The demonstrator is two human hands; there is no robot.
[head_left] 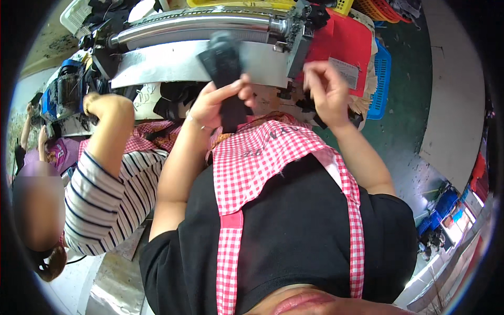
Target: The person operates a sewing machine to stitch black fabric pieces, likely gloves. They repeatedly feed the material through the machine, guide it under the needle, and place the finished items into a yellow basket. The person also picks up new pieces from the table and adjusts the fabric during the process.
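My left hand [211, 103] is closed round a bundle of dark cloth pieces [224, 60], thumb across it. The cloth stands up above my fingers, its top blurred, in front of the machine's pale front plate [163, 62]. More of the black material hangs below my palm. To the right, my right hand [331, 94] is raised beside a red panel [325, 47]. Its fingers are loosely bent, slightly blurred and apart from the thumb, with nothing visible in them.
A long metal roller [194, 32] spans the machine ahead. Black scraps [176, 97] lie below its plate. A blue basket [380, 79] stands at the right. On my left, a co-worker in a striped top [97, 205] reaches toward a blue-and-black machine [65, 89].
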